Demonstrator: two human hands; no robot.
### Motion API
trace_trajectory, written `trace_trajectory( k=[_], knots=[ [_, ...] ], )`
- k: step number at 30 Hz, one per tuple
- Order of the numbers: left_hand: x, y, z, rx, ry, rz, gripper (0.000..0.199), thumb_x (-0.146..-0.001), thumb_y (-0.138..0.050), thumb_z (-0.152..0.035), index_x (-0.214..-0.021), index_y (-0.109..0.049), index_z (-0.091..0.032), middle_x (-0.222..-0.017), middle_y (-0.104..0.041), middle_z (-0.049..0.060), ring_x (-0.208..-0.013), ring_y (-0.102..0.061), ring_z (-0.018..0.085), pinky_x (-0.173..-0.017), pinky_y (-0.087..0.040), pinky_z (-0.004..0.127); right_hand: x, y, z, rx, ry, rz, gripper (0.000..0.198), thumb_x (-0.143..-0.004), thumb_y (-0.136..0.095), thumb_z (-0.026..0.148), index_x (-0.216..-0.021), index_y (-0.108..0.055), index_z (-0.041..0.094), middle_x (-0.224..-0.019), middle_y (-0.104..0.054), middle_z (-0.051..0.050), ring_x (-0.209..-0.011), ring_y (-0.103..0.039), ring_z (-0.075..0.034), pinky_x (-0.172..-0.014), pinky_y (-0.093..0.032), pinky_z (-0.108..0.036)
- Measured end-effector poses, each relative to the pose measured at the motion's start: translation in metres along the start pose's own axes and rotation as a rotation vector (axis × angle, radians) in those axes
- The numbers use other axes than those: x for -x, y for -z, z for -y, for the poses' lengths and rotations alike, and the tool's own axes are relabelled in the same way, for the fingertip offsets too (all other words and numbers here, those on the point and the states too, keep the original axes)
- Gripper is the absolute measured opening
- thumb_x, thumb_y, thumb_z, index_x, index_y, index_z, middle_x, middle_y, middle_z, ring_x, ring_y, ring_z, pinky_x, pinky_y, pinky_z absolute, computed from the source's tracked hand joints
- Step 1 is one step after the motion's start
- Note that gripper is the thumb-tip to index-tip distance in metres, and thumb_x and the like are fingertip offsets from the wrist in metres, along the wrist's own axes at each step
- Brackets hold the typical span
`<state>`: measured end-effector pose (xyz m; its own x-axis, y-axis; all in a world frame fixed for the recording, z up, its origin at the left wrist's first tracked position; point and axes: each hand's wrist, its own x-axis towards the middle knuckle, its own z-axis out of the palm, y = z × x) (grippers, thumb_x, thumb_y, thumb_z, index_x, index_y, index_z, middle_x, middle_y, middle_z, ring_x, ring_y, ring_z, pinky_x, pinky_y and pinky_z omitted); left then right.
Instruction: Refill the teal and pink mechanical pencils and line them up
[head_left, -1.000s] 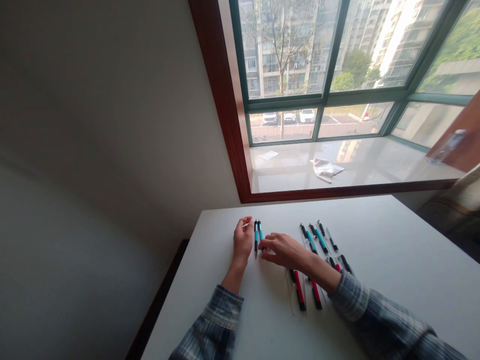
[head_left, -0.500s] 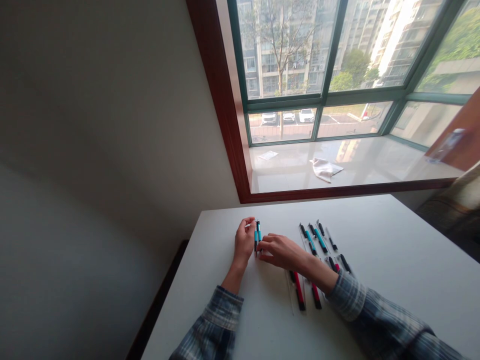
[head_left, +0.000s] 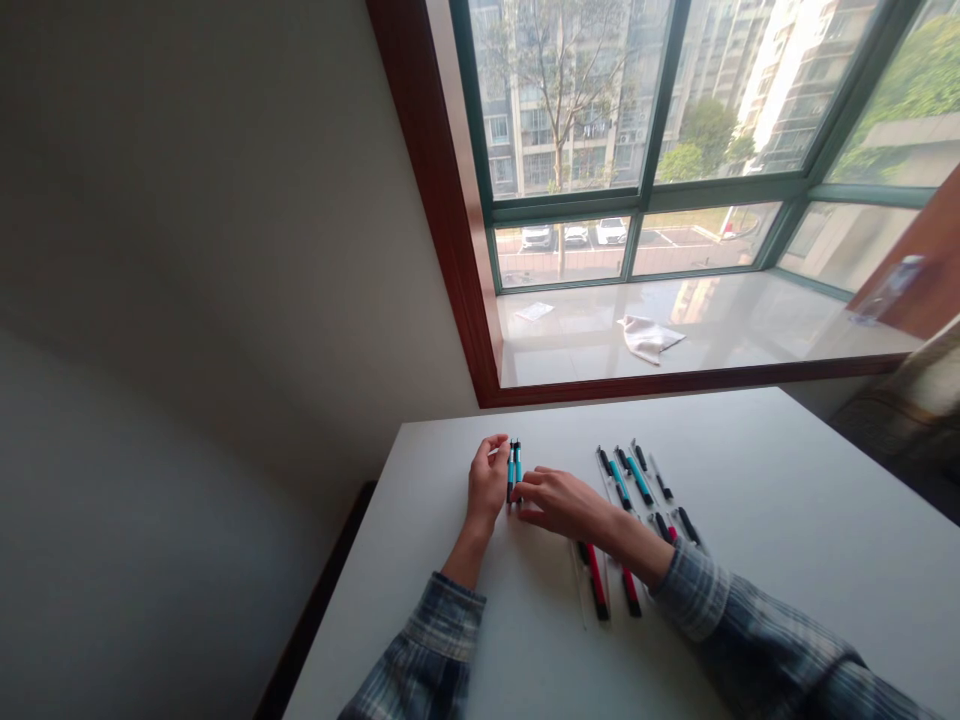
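Two blue-and-black pens (head_left: 514,465) are side by side between my hands, near the far left part of the white table. My left hand (head_left: 487,492) is along their left side, its fingers curled with the tips at the upper end of the left pen. From the right, my right hand (head_left: 559,502) reaches in, fingers bent and tips against the lower part of the right pen. My fingers partly cover both pens. Right of my hands lie loose pen parts: blue barrels (head_left: 640,481), black grips (head_left: 688,526) and thin refills. Under my right forearm are red-and-black barrels (head_left: 596,585), partly hidden.
The white table (head_left: 420,530) meets a grey wall on the left. Behind it is a window sill (head_left: 577,345) with a crumpled white cloth (head_left: 649,340) and a flat piece of paper (head_left: 535,312). A clear bottle (head_left: 892,290) lies at the sill's right end.
The two pens have shifted very slightly to the left between my hands. Both hands keep nearly the same pose, and the loose parts stay where they were.
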<state>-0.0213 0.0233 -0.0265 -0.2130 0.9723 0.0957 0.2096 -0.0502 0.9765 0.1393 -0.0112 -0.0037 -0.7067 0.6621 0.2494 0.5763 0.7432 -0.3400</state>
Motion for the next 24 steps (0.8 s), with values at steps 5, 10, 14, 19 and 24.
trace_trajectory(
  k=[5, 10, 14, 19, 24],
  knots=[
    [-0.001, -0.001, 0.000, 0.022, 0.008, -0.027, 0.025, -0.090, -0.060, -0.039, -0.104, -0.070, -0.020, -0.109, -0.072, 0.009, -0.095, -0.067, 0.023, -0.084, -0.052, 0.035, 0.001, 0.008, -0.001, -0.022, 0.000, 0.008, 0.022, -0.092, -0.073, 0.026, -0.113, -0.069, 0.021, -0.103, -0.073, -0.008, -0.093, -0.070, -0.024, -0.078, -0.056, -0.032],
    [0.001, -0.001, -0.002, 0.050, 0.006, -0.048, 0.025, -0.090, -0.060, -0.040, -0.103, -0.070, -0.021, -0.111, -0.071, 0.009, -0.098, -0.066, 0.023, -0.083, -0.051, 0.034, 0.012, 0.047, -0.021, -0.130, -0.065, -0.149, 0.023, -0.097, -0.064, 0.022, -0.119, -0.067, 0.022, -0.111, -0.073, -0.009, -0.102, -0.068, -0.023, -0.087, -0.055, -0.037],
    [0.002, -0.004, -0.002, 0.022, -0.019, -0.078, 0.024, -0.090, -0.060, -0.040, -0.103, -0.071, -0.022, -0.112, -0.071, 0.008, -0.098, -0.064, 0.023, -0.082, -0.051, 0.033, 0.047, 0.074, -0.057, -0.176, -0.216, -0.273, 0.031, -0.094, -0.057, 0.015, -0.123, -0.066, 0.024, -0.108, -0.073, -0.008, -0.102, -0.065, -0.024, -0.084, -0.055, -0.039],
    [0.004, -0.013, -0.005, 0.005, -0.054, -0.060, 0.025, -0.090, -0.060, -0.040, -0.104, -0.070, -0.022, -0.110, -0.072, 0.008, -0.096, -0.065, 0.024, -0.081, -0.051, 0.033, 0.097, 0.078, -0.093, -0.179, -0.333, -0.222, 0.063, -0.081, -0.063, 0.011, -0.141, -0.052, 0.026, -0.119, -0.068, -0.008, -0.115, -0.058, -0.026, -0.096, -0.051, -0.043],
    [0.007, -0.021, -0.015, -0.009, -0.049, -0.066, 0.027, -0.086, -0.065, -0.045, -0.097, -0.073, -0.022, -0.104, -0.073, 0.008, -0.090, -0.065, 0.024, -0.072, -0.050, 0.030, 0.103, 0.067, -0.104, -0.219, -0.367, -0.200, 0.066, -0.082, -0.063, 0.013, -0.144, -0.047, 0.025, -0.125, -0.064, -0.009, -0.118, -0.057, -0.025, -0.101, -0.050, -0.045]
  ],
)
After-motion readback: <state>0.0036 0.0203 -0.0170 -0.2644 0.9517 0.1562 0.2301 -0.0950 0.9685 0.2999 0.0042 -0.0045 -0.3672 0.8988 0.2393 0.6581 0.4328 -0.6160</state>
